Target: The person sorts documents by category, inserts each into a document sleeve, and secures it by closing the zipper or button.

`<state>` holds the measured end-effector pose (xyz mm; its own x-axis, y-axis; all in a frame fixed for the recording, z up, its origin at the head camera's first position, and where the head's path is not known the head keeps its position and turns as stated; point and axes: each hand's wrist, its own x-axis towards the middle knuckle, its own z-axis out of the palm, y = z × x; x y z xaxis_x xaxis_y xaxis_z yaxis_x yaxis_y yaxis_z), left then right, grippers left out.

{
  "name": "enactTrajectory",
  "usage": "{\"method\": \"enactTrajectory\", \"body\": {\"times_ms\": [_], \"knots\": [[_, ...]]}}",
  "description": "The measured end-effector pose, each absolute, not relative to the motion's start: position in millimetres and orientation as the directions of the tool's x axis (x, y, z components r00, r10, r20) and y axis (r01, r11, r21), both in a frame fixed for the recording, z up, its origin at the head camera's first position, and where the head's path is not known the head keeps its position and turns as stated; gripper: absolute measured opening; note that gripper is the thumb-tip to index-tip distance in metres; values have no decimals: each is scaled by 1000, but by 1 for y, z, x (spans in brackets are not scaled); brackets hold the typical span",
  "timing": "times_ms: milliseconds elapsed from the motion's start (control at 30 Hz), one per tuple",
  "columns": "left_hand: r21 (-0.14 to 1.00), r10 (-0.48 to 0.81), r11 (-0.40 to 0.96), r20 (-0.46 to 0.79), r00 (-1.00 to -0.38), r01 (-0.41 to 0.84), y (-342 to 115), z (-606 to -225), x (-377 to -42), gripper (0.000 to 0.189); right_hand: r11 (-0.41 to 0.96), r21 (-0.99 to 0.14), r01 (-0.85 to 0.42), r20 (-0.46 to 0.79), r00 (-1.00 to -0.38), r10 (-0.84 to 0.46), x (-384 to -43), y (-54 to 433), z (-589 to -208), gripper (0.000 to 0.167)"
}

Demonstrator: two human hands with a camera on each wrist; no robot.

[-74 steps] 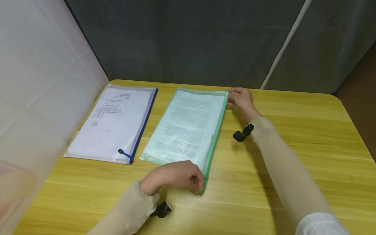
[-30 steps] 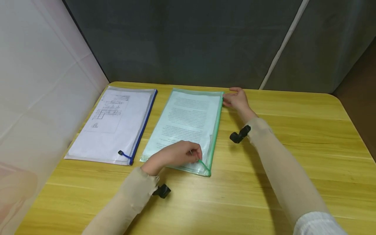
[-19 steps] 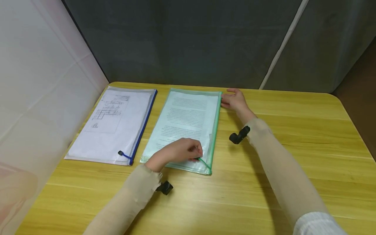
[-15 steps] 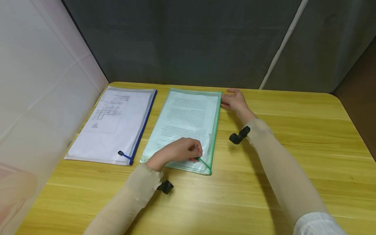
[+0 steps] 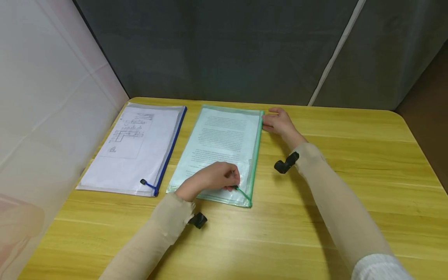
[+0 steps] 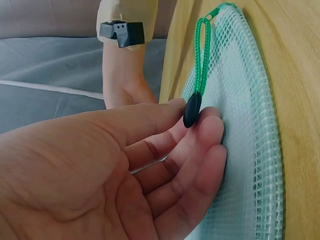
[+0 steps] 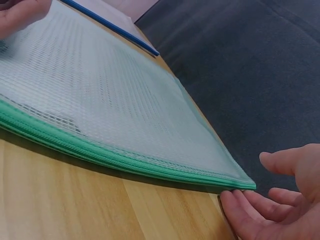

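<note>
A mesh zipper document pouch with a green zipper edge lies on the table, printed sheets inside. At its near right corner a green cord loop ends in a black zipper pull. My left hand pinches this pull at the thumb tip, over the pouch's near end. My right hand is at the far right corner, fingertips right at the green edge, thumb lifted apart in the right wrist view.
Left of it lies a second zipper pouch, blue-edged, holding a sheet with a line drawing; its black pull rests on top. Wooden table extends right and in front. A dark grey curtain stands behind, a white sheet at left.
The green-edged pouch has shifted slightly left and away. My left hand has gone from the near corner up over the pouch, drawing the pull's cord inward. The right hand followed the far corner.
</note>
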<state>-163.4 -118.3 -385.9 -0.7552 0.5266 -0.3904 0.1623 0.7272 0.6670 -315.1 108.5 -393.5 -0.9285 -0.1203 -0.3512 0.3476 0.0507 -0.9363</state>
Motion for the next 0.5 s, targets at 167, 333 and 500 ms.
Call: {"method": "enactTrajectory", "body": {"times_ms": [167,333,500], "knots": [[656,512,739,-396,-763,156,-119,-386,-167,8,41,-935,352,-354,-925,-137,-313,111,-392,64],[654,503,742,-394,-769,151,-120,-388,-170,8,62,-939,338,-343,-927,-149,-310,115,-392,63],[656,501,740,-385,-775,152,-123,-390,-173,8,77,-944,321,-329,-931,-159,-307,122,-393,64]]}}
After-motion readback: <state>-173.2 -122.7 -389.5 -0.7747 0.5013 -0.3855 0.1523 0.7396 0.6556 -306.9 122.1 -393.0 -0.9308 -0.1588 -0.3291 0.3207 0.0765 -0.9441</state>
